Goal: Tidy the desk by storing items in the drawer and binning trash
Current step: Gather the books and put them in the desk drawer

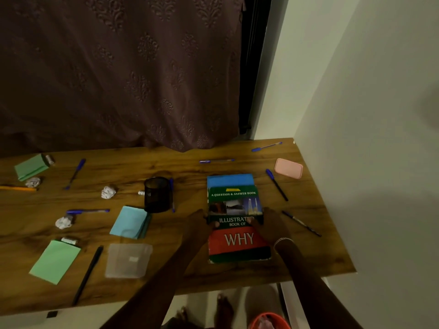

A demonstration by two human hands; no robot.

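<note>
The left grip (202,223) and the right grip (269,222) are grasping the green-and-red book (237,244) by its long sides (thumbs lying on the cover). The book is resting toward the right edge of the worktop (308,248), overlapping a blue notebook (229,180); a black pen cup (158,194) is standing to its left.

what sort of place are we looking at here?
Likely a home study corner: a wooden desk against a plain wall, a patterned curtain behind it, and pens, a mesh pen cup and a book on top.
</note>
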